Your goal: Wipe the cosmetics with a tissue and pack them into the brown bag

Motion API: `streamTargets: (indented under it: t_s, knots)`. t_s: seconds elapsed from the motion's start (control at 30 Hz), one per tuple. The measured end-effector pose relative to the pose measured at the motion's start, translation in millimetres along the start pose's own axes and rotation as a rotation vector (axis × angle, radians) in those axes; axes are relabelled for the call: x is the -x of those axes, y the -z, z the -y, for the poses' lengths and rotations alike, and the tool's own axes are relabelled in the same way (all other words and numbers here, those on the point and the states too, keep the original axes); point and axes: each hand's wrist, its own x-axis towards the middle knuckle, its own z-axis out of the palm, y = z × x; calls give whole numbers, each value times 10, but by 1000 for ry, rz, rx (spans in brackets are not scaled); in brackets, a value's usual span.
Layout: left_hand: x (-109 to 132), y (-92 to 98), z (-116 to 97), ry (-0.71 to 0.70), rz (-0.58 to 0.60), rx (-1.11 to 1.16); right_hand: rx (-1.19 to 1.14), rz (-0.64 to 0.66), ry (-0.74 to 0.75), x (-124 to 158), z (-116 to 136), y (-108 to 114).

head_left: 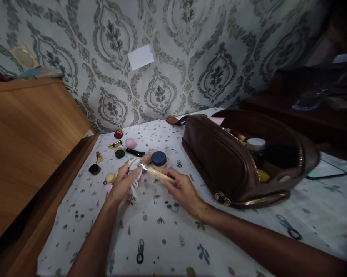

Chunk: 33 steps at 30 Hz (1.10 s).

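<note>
In my right hand [181, 190] is a makeup brush [157, 173] with a pale wooden handle and a silver ferrule, pointing left. My left hand [123, 181] is closed round a crumpled white cloth [135, 181], and the cloth wraps the brush's head, so the bristles are hidden. Just behind the hands stands a jar with a dark blue lid [159, 158]. A black-handled brush [135, 152] lies beyond the left hand, near a pink makeup sponge [130, 143]. A small yellow round item [110, 177] sits left of that hand.
A brown leather bag [219, 157] stands unzipped on the right, with a white-capped bottle [256, 144] inside. Gold tubes [99, 156] and a dark round pot [94, 169] lie at left on the patterned cloth cover [162, 246]. A wooden cabinet [32, 146] borders the left side.
</note>
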Motion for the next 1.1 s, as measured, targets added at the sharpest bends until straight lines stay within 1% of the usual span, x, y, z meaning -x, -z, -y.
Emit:
streamTargets:
  t_s: [0.1,0.27,0.4,0.5,0.57,0.67,0.77,0.87,0.97,1.03,1.1]
  knots:
    - [-23,31,40,12,-28,-67,22,1,3,5,12,5]
    - [-60,31,76,-14,-58,-209,48,-3,51,8,13,5]
    - [-77,33,104,-5,-92,-241,52,0,67,8,12,-5]
    - [-72,41,113,30,-101,-201,21,-4,48,11,16,-9]
    - [-56,42,91,45,-90,-136,-34,14,6,9,16,-7]
    - [-26,29,22,72,-57,-3,-147,55,-74,-3,7,-1]
    - [-21,-1,-14,69,-19,89,-180,54,-85,-17,-4,5]
    - [-51,-27,26,61,-51,88,-159,40,-65,-18,-10,2]
    - [-73,-30,72,107,-115,61,-179,59,-79,-14,-13,-7]
    - [-65,-19,64,118,-126,76,-246,89,-137,-20,-12,-11]
    - [-45,-5,31,93,-83,106,-354,112,-230,-35,-4,-13]
